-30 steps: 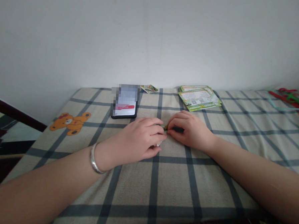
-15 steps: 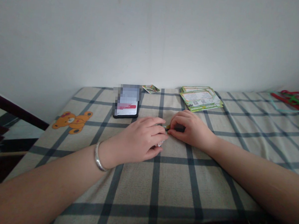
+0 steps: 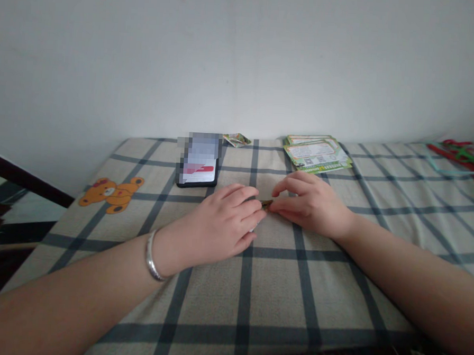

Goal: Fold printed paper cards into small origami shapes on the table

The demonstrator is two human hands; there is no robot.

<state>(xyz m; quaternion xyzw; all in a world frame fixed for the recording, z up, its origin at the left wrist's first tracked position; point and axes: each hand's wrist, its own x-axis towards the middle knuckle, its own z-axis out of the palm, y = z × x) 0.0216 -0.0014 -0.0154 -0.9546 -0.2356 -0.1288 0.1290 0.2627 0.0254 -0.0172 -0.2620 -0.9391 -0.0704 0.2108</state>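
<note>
At the middle of the table, my left hand (image 3: pixel 230 219) lies palm down with curved fingers over a small folded paper piece (image 3: pixel 266 204). Most of that piece is hidden under the fingers; a narrow brownish-green edge shows at the fingertips, with a white bit lower down. From the other side, my right hand (image 3: pixel 311 202) has its lower fingertip on the exposed edge, and its bent forefinger sits slightly above. The hands are only a small gap apart.
A phone (image 3: pixel 198 167) with a lit screen lies beyond my left hand. Behind it is a folded green paper (image 3: pixel 237 140). Printed green-and-white cards (image 3: pixel 317 154) are piled near the wall. Red and green items (image 3: pixel 466 156) lie far right. A checked cloth (image 3: pixel 215 298) covers the table.
My right hand has shifted slightly right, and its forefinger and thumb have parted a little. The left hand remains over the paper piece. The view has moved slightly.
</note>
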